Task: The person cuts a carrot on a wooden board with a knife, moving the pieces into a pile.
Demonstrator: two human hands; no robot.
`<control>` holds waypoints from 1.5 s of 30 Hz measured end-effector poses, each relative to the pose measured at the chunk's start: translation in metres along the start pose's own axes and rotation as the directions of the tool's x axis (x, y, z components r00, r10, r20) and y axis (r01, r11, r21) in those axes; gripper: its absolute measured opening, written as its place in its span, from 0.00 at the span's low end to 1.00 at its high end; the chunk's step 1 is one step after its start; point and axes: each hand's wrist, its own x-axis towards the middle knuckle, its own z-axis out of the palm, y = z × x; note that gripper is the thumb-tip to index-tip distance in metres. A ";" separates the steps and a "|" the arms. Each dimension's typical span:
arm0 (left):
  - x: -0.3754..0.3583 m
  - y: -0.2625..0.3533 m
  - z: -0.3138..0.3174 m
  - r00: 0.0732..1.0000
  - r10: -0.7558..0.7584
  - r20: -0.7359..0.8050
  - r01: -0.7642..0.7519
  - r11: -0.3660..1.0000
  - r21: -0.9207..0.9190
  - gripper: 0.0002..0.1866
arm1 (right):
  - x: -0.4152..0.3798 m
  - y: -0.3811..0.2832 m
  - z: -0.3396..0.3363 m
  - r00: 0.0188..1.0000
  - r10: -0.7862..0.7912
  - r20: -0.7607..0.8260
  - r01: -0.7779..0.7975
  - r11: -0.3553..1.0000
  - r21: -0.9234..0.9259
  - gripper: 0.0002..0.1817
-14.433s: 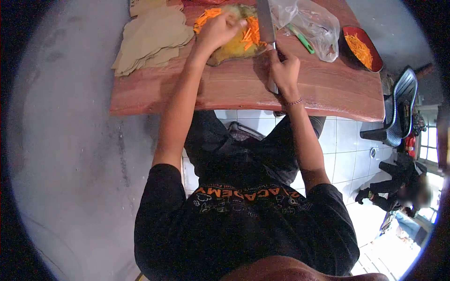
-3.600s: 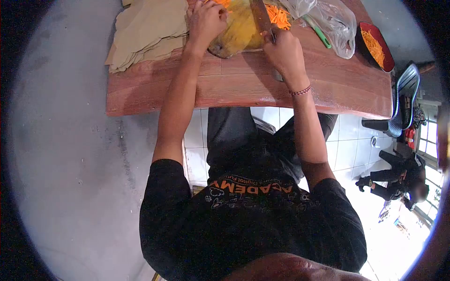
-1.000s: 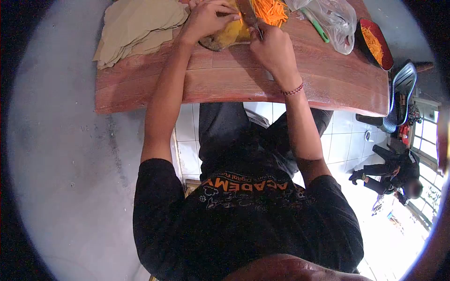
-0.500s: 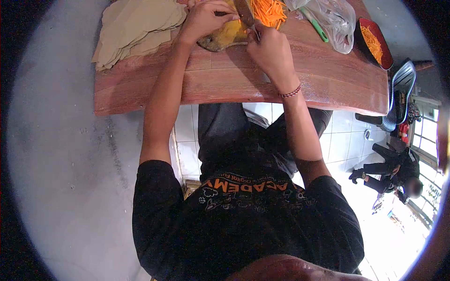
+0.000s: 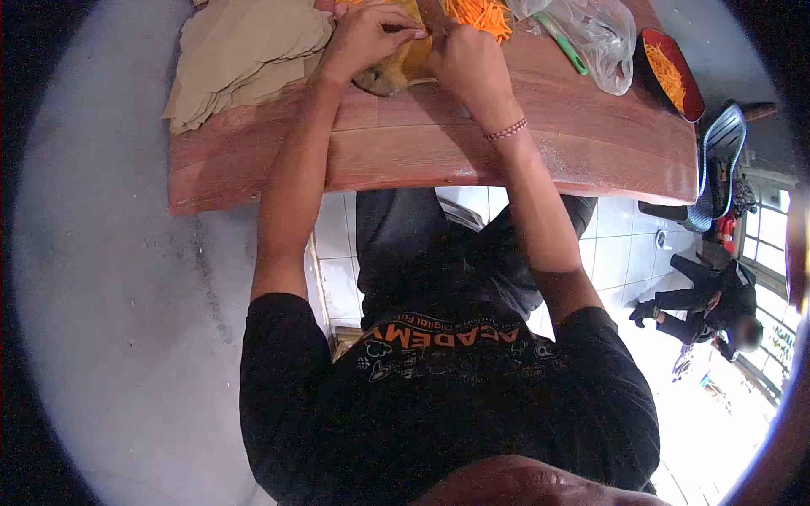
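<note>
My right hand (image 5: 474, 74) is closed round the handle of a knife (image 5: 432, 13), whose blade points away over the cutting board (image 5: 375, 82). Just left of the blade, my left hand (image 5: 368, 40) is bent over the board with thumb and fingertips drawn together. What those fingertips hold is too small and hidden to make out. A heap of orange carrot shreds (image 5: 479, 17) lies at the board's right side, close beyond my right hand.
Flat brown sheets (image 5: 245, 51) are stacked at the table's left. To the right lie a clear plastic bag (image 5: 603, 46) and a green handle (image 5: 570, 54). A dark red dish (image 5: 693, 99) of carrot shreds stands at the right edge. Another person (image 5: 717, 295) sits far right.
My right hand has shifted left and turned slightly, bringing the knife blade nearer my left fingertips. My left hand stays in almost the same place.
</note>
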 end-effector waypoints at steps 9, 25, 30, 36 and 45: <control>0.007 -0.006 -0.022 0.989 -0.087 -0.119 0.086 0.996 -0.017 0.13 | -0.016 -0.009 -0.026 0.998 0.057 -0.015 -0.054 0.985 0.163 0.15; -0.001 0.001 -0.026 0.960 -0.232 -0.156 0.280 0.785 0.553 0.16 | -0.020 0.006 -0.031 0.992 0.047 -0.120 -0.034 0.993 0.114 0.13; 0.000 0.001 -0.022 0.955 -0.216 -0.202 0.290 0.816 0.500 0.11 | -0.031 0.004 -0.034 0.992 0.124 -0.007 -0.121 0.977 0.175 0.13; 0.006 0.018 -0.029 0.956 -0.034 -0.290 0.205 0.785 0.584 0.07 | -0.035 -0.001 -0.047 0.990 0.132 -0.049 -0.120 0.973 0.196 0.12; 0.006 0.068 -0.031 0.981 0.107 0.163 -0.171 0.873 0.457 0.09 | -0.048 -0.001 -0.056 0.994 0.111 -0.001 -0.108 0.969 0.223 0.13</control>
